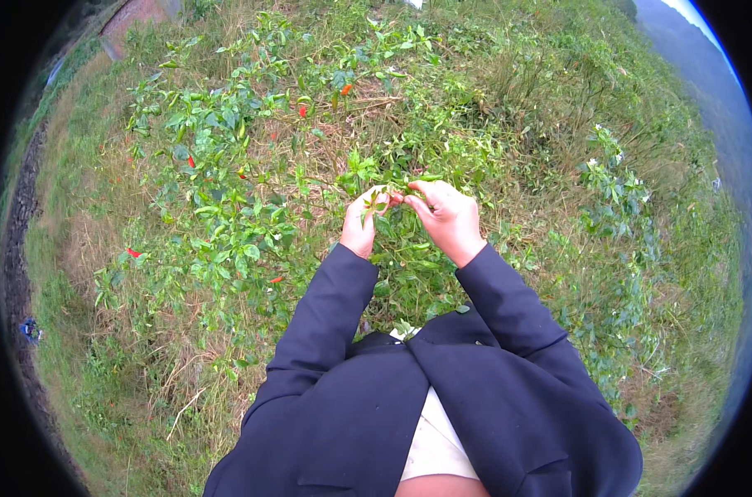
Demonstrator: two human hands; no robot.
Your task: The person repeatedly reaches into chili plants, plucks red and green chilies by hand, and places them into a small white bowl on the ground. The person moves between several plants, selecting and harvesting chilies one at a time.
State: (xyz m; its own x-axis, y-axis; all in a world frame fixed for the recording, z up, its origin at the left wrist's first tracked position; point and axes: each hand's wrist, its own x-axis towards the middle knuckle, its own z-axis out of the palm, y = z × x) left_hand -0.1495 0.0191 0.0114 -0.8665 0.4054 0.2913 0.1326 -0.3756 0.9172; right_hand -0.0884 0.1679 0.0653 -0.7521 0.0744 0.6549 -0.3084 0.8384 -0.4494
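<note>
Both of my hands are together over a chili pepper plant (407,255) in front of my body. My left hand (359,225) holds a leafy pepper sprig (376,202), its leaves poking out between the fingers. Close beside it, the thumb and forefinger of my right hand (449,218) pinch at the same sprig. A slender green pod or leaf (430,177) shows just above the right forefinger. What exactly lies between the right fingertips is small and partly hidden.
Pepper bushes (214,124) with green pods spread at the left, with red chili peppers (133,253) among them. White-flowered plants (612,180) grow at the right. Dry grass (186,373) covers the lower left. A dark dirt strip (22,248) runs along the far left, a blue object (30,331) on it.
</note>
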